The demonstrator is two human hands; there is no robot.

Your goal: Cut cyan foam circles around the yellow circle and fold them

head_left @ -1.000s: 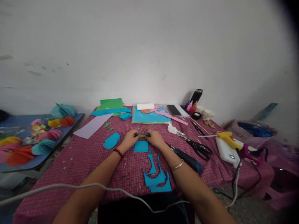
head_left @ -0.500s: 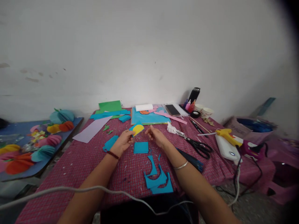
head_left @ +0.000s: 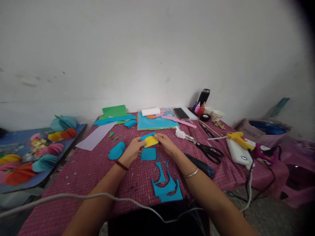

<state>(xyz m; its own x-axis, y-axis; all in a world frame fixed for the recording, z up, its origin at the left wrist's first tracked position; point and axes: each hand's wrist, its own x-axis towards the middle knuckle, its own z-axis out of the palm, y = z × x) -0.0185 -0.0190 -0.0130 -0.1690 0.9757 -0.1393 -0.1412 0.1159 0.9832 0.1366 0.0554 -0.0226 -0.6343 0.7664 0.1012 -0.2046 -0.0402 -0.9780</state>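
Note:
Above the middle of the table, my left hand (head_left: pixel 135 148) and my right hand (head_left: pixel 165 143) grip a yellow paper piece (head_left: pixel 151 141) together with blue paper (head_left: pixel 147 136) behind it. The left fingers pinch the left end and the right fingers the right end. Just below lies a square stack of blue paper (head_left: pixel 148 154). Rounded blue cut-outs (head_left: pixel 116 150) rest left of my left hand. Curved blue offcuts (head_left: pixel 164 188) lie on the cloth in front of me.
Black-handled scissors (head_left: pixel 208 150) lie to the right, near crumpled tissue (head_left: pixel 180 132). A yellow glue gun (head_left: pixel 237 139) rests on a white power bank (head_left: pixel 240 152). A phone (head_left: pixel 181 113) lies at the back. Paper pumpkins (head_left: pixel 64 123) fill the blue side table (head_left: pixel 81 128). A white cable (head_left: pixel 103 197) crosses low in front.
My right hand has come in to take the right end of the yellow and blue paper, which now lies more level between both hands. The view has shifted slightly.

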